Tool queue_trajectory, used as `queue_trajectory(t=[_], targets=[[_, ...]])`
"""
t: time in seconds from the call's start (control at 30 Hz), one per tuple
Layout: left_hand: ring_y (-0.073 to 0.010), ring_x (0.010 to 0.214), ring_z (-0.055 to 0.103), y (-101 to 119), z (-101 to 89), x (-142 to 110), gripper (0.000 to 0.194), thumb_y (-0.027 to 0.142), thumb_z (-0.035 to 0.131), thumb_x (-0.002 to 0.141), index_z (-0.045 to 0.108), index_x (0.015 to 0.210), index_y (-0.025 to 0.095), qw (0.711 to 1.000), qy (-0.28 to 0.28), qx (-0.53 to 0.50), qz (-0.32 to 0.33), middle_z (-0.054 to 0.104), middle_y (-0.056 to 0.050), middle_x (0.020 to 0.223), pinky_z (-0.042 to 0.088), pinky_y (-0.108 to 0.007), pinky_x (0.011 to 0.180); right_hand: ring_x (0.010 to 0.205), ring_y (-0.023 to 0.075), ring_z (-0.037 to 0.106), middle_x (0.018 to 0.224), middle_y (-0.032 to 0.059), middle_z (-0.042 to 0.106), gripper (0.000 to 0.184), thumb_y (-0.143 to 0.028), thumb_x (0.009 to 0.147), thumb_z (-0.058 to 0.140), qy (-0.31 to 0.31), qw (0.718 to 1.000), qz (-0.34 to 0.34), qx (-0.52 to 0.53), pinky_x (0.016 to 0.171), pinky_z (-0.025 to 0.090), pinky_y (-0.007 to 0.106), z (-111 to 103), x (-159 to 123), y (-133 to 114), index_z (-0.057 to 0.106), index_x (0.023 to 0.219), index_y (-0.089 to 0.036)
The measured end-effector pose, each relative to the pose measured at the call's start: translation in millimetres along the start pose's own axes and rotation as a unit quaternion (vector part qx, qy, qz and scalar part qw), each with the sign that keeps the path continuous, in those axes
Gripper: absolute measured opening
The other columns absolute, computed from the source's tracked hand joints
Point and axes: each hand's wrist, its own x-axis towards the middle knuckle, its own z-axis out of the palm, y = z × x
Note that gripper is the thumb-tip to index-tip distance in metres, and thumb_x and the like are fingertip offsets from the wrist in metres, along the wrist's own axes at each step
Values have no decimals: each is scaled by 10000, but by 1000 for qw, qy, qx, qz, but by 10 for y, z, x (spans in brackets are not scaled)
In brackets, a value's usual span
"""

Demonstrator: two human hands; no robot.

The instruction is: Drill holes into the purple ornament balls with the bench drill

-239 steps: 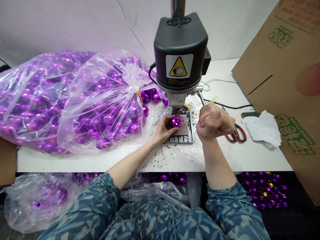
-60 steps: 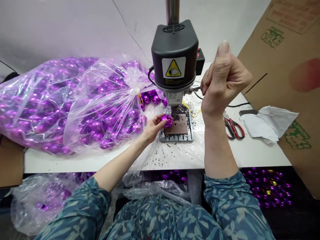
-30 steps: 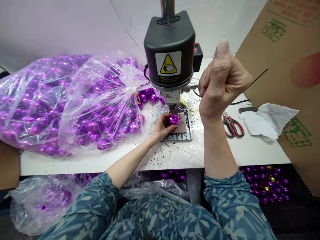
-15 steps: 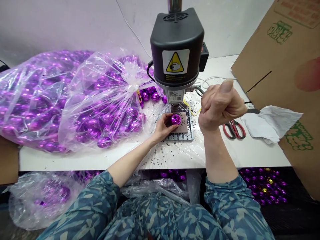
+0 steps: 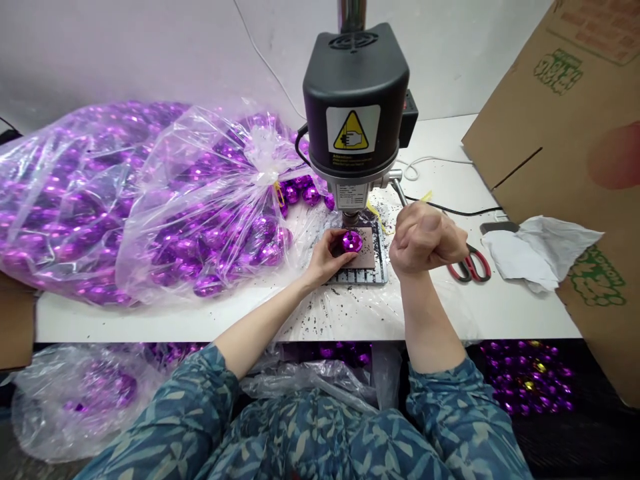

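At the white table [image 5: 150, 325], a purple ball [image 5: 353, 241] is pinched in the left hand [image 5: 324, 260] beneath the drill [image 5: 355, 100], right hand [image 5: 425, 239] clenched around the lever [image 5: 401, 195]; work appears underway, completion undeterminable, with many balls still in the bag [image 5: 165, 260].

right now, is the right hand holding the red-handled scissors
No, the right hand is closed on the metal lever, while the scissors lie on the white table to its right.
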Motion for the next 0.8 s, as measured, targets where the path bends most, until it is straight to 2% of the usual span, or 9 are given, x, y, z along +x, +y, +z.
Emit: queue_trajectory(t=[0.17, 0.33, 0.37, 0.43, 0.53, 0.6, 0.63, 0.7, 0.8], targets=[[-261, 1135, 736, 72, 25, 19, 597, 369, 953, 768, 583, 1212, 221, 1000, 17, 1, -22, 727, -103, 1211, 604, -486, 1057, 338, 23, 297, 424, -83, 307, 602, -378, 1032, 599, 10, 991, 126, -33, 374, 215, 261, 205, 374, -55, 344, 521, -186], [-230, 1029, 723, 503, -64, -255, 528, 322, 920, 775, 600, 1180, 210, 995, 41, 86, -43, 724, -93, 1163, 613, -420, 931, 361, 70, 288, 426, -65, 283, 645, -745, 838, 556, -29, 972, 211, -98, 409, 273, 328, 390, 720, 49, 332, 507, -239], [-228, 1001, 721, 629, -114, -385, 500, 327, 906, 787, 614, 1175, 213, 993, 2, 106, -43, 729, -87, 1149, 612, -403, 896, 363, 75, 283, 428, -61, 279, 646, -754, 834, 555, -31, 972, 213, -98, 412, 267, 336, 400, 737, 66, 330, 510, -241], [-233, 939, 724, 878, -229, -709, 439, 327, 896, 787, 654, 1141, 234, 976, -157, 143, -42, 743, -64, 1084, 601, -370, 825, 363, 77, 271, 433, -58, 271, 647, -740, 843, 568, -26, 975, 202, -93, 418, 260, 341, 405, 734, 84, 322, 513, -242], [-292, 923, 737, 1165, -384, -1221, 420, 301, 929, 732, 708, 1088, 276, 875, -406, 260, -48, 750, -67, 1075, 568, -378, 764, 364, 66, 267, 437, -62, 240, 646, -717, 867, 554, -17, 975, 193, -108, 428, 280, 320, 405, 703, 82, 287, 521, -241], [-326, 926, 740, 1269, -459, -1447, 428, 315, 931, 739, 720, 1111, 293, 820, -475, 317, -52, 753, -90, 1131, 553, -398, 749, 370, 52, 278, 448, -68, 222, 648, -714, 872, 545, -10, 973, 197, -117, 446, 303, 295, 402, 688, 82, 288, 525, -232], [-327, 932, 741, 1293, -493, -1490, 412, 335, 910, 777, 722, 1141, 296, 816, -482, 315, -53, 755, -101, 1156, 555, -403, 756, 378, 44, 289, 459, -70, 222, 647, -706, 884, 545, -6, 973, 200, -114, 461, 315, 283, 398, 682, 86, 307, 526, -223], [-301, 966, 747, 1282, -566, -1398, 303, 366, 803, 903, 725, 1187, 296, 855, -442, 267, -47, 768, -104, 1154, 582, -403, 811, 400, 33, 312, 480, -67, 236, 647, -688, 919, 539, -7, 974, 200, -109, 491, 333, 267, 384, 670, 101, 352, 529, -206], [-250, 971, 751, 1106, -689, -812, 183, 305, 637, 994, 742, 1141, 277, 946, -243, 215, -14, 784, -83, 1065, 622, -412, 885, 420, 33, 328, 490, -59, 262, 661, -696, 950, 511, -13, 972, 199, -122, 508, 340, 268, 359, 654, 122, 371, 533, -203]])
